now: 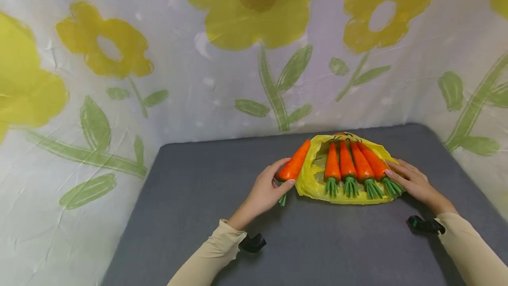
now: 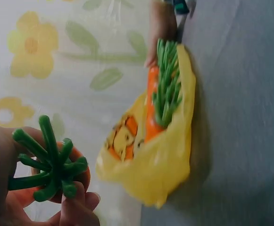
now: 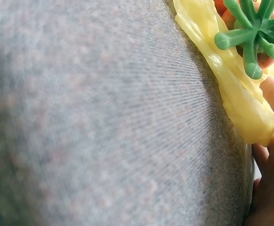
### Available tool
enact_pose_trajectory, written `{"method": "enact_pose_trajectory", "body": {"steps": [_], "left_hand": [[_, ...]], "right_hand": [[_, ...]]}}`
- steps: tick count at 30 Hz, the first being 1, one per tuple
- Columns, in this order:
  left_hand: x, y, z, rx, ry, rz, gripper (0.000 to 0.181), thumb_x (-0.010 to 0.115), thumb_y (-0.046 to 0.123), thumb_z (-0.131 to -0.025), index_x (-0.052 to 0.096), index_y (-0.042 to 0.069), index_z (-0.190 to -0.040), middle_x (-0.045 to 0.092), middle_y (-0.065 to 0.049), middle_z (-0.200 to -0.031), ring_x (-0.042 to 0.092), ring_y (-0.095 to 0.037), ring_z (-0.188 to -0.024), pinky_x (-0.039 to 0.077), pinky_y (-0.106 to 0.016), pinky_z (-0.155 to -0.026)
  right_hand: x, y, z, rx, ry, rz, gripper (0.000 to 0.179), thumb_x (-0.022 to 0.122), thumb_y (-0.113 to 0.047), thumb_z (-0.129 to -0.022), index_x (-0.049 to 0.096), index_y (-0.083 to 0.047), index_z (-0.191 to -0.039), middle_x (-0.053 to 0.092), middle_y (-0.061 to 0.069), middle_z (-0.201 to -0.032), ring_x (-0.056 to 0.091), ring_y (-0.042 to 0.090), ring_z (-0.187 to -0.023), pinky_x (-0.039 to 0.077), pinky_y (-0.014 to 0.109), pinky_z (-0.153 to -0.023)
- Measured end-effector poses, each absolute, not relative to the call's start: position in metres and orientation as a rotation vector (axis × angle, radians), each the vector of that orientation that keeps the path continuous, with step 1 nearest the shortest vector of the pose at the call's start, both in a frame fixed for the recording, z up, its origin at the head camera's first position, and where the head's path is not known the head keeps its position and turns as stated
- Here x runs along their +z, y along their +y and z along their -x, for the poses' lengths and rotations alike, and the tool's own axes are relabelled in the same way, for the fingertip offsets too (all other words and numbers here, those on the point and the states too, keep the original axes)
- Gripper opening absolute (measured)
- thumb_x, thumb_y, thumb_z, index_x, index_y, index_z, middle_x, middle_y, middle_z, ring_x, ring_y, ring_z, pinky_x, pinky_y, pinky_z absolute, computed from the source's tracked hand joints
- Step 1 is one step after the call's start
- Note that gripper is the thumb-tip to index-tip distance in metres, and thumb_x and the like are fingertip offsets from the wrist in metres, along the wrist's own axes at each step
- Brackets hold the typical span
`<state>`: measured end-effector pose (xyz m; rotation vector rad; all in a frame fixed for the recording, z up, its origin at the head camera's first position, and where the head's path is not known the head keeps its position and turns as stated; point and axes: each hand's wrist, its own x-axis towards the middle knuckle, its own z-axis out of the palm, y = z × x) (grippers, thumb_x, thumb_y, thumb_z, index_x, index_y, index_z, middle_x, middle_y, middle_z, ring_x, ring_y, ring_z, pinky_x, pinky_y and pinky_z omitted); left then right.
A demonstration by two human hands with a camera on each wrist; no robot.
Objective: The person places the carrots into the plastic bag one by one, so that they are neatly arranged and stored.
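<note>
An orange toy carrot (image 1: 294,162) with a green top is gripped in my left hand (image 1: 267,187), just left of a yellow plastic bag (image 1: 307,180). In the left wrist view, the carrot's green stalks (image 2: 56,172) face the camera, with thumb and fingers around its thick end. Several more carrots (image 1: 347,164) lie side by side in the bag's mouth, tops towards me. At the bag's right side, my right hand (image 1: 416,184) holds the bag's edge beside the rightmost carrot (image 1: 372,161). The right wrist view shows only part of this hand; its fingertips are mostly hidden.
The bag rests on a grey table (image 1: 206,184), near its back edge. Behind hangs a pale cloth (image 1: 190,78) painted with yellow flowers. A dark device (image 1: 252,243) sits at the left wrist, another (image 1: 424,224) at the right.
</note>
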<state>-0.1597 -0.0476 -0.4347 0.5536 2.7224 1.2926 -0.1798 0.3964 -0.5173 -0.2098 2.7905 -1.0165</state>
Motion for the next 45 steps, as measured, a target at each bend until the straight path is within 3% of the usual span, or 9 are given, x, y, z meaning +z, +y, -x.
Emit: {"method": "enact_pose_trajectory", "body": {"steps": [9, 14, 21, 25, 27, 32, 34, 38, 45], "left_hand": [[-0.433, -0.007, 0.162, 1.243, 2.639, -0.631, 0.058, 0.063, 0.035, -0.097, 0.040, 0.035, -0.150, 0.058, -0.010, -0.118, 0.050, -0.009, -0.067, 0.045, -0.020, -0.060], [-0.433, 0.014, 0.166, 1.086, 2.681, -0.643, 0.057, 0.060, 0.038, -0.098, 0.038, 0.040, -0.151, 0.061, -0.007, -0.128, 0.060, -0.017, -0.096, 0.047, -0.026, -0.074], [-0.439, 0.038, 0.172, 0.955, 2.724, -0.560, 0.056, 0.055, 0.039, -0.100, 0.035, 0.039, -0.152, 0.060, 0.000, -0.141, 0.053, -0.024, -0.128, 0.048, -0.041, -0.094], [-0.442, 0.051, 0.177, 0.893, 2.751, -0.528, 0.056, 0.054, 0.037, -0.101, 0.034, 0.036, -0.153, 0.067, -0.004, -0.129, 0.056, -0.026, -0.124, 0.050, -0.035, -0.083], [-0.442, 0.058, 0.179, 0.863, 2.753, -0.532, 0.057, 0.053, 0.036, -0.102, 0.032, 0.033, -0.155, 0.073, -0.011, -0.109, 0.064, -0.024, -0.097, 0.048, -0.030, -0.067], [-0.447, 0.073, 0.184, 0.827, 2.761, -0.463, 0.057, 0.052, 0.031, -0.103, 0.030, 0.033, -0.155, 0.062, -0.025, -0.123, 0.046, -0.019, -0.051, 0.041, -0.028, -0.049], [-0.451, 0.075, 0.185, 0.775, 2.798, -0.426, 0.055, 0.054, 0.029, -0.102, 0.034, 0.033, -0.154, 0.052, -0.026, -0.138, 0.050, -0.018, -0.056, 0.042, -0.028, -0.053], [-0.460, 0.075, 0.185, 0.621, 2.873, -0.413, 0.050, 0.056, 0.025, -0.101, 0.042, 0.028, -0.150, 0.057, -0.022, -0.131, 0.057, -0.021, -0.068, 0.043, -0.027, -0.055], [-0.468, 0.078, 0.189, 0.626, 2.881, -0.379, 0.049, 0.056, 0.026, -0.101, 0.044, 0.028, -0.149, 0.055, -0.020, -0.130, 0.051, -0.018, -0.060, 0.041, -0.027, -0.052]], "right_hand": [[-0.507, 0.395, 0.187, -1.006, 2.814, 0.226, 0.065, 0.038, -0.042, -0.106, 0.026, 0.002, -0.154, 0.013, 0.038, -0.157, 0.007, 0.064, -0.142, 0.002, 0.080, -0.103], [-0.504, 0.399, 0.190, -1.000, 2.819, 0.243, 0.065, 0.037, -0.041, -0.106, 0.026, 0.001, -0.154, 0.013, 0.038, -0.157, 0.006, 0.064, -0.142, 0.002, 0.080, -0.103], [-0.509, 0.397, 0.185, -0.986, 2.804, 0.241, 0.066, 0.038, -0.042, -0.106, 0.027, 0.002, -0.153, 0.013, 0.040, -0.156, 0.009, 0.065, -0.139, 0.003, 0.080, -0.102], [-0.512, 0.397, 0.183, -0.988, 2.798, 0.218, 0.067, 0.037, -0.043, -0.106, 0.026, 0.002, -0.154, 0.012, 0.040, -0.156, 0.007, 0.065, -0.140, 0.003, 0.080, -0.102], [-0.512, 0.398, 0.182, -0.991, 2.796, 0.209, 0.067, 0.037, -0.043, -0.106, 0.025, 0.001, -0.154, 0.011, 0.040, -0.157, 0.007, 0.064, -0.141, 0.003, 0.080, -0.102], [-0.515, 0.398, 0.179, -1.001, 2.800, 0.205, 0.066, 0.038, -0.043, -0.106, 0.026, 0.000, -0.154, 0.013, 0.039, -0.157, 0.007, 0.063, -0.142, 0.003, 0.079, -0.103], [-0.517, 0.398, 0.177, -1.000, 2.803, 0.211, 0.066, 0.038, -0.043, -0.106, 0.026, 0.001, -0.154, 0.013, 0.039, -0.156, 0.007, 0.064, -0.141, 0.003, 0.080, -0.102], [-0.521, 0.397, 0.174, -0.990, 2.807, 0.214, 0.066, 0.038, -0.043, -0.106, 0.027, 0.002, -0.154, 0.014, 0.040, -0.156, 0.009, 0.065, -0.140, 0.005, 0.080, -0.101], [-0.519, 0.396, 0.174, -1.021, 2.808, 0.212, 0.067, 0.039, -0.042, -0.105, 0.026, 0.002, -0.154, 0.013, 0.039, -0.157, 0.006, 0.064, -0.141, 0.003, 0.079, -0.102]]}}
